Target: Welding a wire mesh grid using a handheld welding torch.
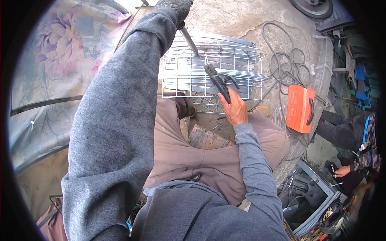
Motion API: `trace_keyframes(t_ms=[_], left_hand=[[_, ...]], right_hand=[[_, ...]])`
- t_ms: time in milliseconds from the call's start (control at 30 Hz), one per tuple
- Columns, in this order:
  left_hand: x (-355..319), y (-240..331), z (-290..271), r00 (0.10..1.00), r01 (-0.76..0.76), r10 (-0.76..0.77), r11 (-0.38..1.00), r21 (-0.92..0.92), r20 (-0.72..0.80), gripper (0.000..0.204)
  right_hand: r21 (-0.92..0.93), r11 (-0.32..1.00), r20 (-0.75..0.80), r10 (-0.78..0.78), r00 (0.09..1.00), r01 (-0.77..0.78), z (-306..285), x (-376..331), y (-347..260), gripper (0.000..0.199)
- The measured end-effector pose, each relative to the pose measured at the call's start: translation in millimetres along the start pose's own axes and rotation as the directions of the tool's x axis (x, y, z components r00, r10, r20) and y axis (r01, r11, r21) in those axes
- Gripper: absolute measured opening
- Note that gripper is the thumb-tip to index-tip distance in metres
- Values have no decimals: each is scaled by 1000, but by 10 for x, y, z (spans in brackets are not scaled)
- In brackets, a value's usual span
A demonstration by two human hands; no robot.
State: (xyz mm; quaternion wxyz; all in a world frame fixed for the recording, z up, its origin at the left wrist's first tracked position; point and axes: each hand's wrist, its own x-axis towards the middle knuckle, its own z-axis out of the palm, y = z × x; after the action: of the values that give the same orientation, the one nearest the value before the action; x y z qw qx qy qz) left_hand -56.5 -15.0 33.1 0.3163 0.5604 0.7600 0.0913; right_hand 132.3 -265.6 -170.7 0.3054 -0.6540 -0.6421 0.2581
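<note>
My right hand (234,106), bare, is closed around a black welding electrode holder (219,83). A thin electrode (206,58) sticks out of its jaws, its glowing tip at the wire mesh panel (257,86). The mesh lies over a grey metal sheet (231,50), with a bundle of thin wires (237,74) across the middle. My left hand (177,7), in a dark glove, reaches to the top edge, its fingers mostly out of sight. Below its wrist a grey metal bar (189,42) slants down to the mesh; whether the hand holds it is not visible.
An orange welding machine (297,107) stands at the right, near a coiled cable (287,60). A wooden block (207,137) lies between my legs. Floral cloth (60,44) hangs at the left. Another person (350,132) is at the far right, beside a metal frame (307,193). A wheel (313,6) lies top right.
</note>
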Motion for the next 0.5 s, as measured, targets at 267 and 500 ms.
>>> trace_keyframes(t_ms=[267,500], left_hand=[[80,-36,47,1000,19,-19,991,-134,-2,50],[12,4,111,993,16,-42,975,-221,-112,50]], right_hand=[[6,1000,7,16,1000,-16,7,5,-4,47],[-8,1000,16,24,1000,-23,3,20,-5,42]])
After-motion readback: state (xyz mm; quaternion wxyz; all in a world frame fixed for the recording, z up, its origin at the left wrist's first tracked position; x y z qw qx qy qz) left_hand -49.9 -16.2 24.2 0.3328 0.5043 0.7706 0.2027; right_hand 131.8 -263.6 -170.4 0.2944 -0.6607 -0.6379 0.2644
